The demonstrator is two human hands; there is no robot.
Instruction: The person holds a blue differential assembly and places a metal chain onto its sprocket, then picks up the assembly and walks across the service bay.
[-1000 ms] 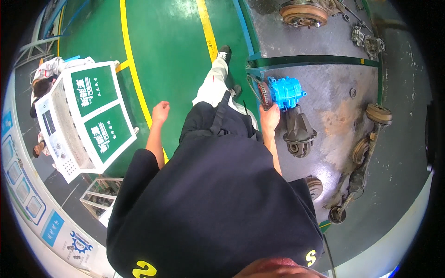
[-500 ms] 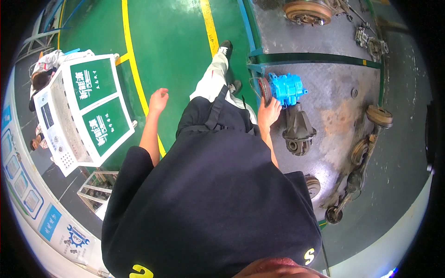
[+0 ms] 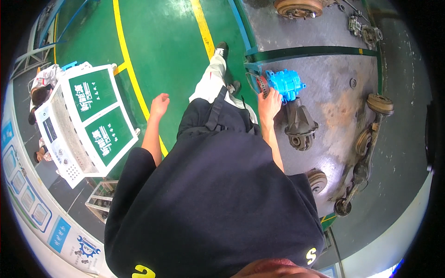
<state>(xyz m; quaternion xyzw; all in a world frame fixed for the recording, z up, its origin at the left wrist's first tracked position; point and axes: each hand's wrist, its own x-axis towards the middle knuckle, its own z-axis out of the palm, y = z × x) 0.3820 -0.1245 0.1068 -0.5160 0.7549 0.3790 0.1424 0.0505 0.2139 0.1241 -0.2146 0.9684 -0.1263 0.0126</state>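
My right hand (image 3: pixel 269 106) reaches to the near edge of the grey work surface. Its fingers are bent around the lower rim of a round, reddish pulley-like disc (image 3: pixel 262 83). This disc sits against the left side of a blue, ribbed metal unit (image 3: pixel 285 84), which looks like a compressor; my fingertips partly cover where the two meet. Just below the blue unit lies a dark, greasy differential housing (image 3: pixel 299 125), apart from my hand. My left hand (image 3: pixel 160 105) hangs at my other side over the green floor, fingers loosely bent and holding nothing.
Rusty drums (image 3: pixel 380 104) and an axle (image 3: pixel 361 172) lie along the right. A large brake drum (image 3: pixel 299 8) is at the top. A blue-green frame bar (image 3: pixel 315 53) divides the surface. At left stands a white-and-green console (image 3: pixel 99 118), with a person (image 3: pixel 44 88) behind it.
My right hand has shifted slightly at the disc, and more of the disc's dotted rim shows. The view has turned a little. My left hand still hangs empty.
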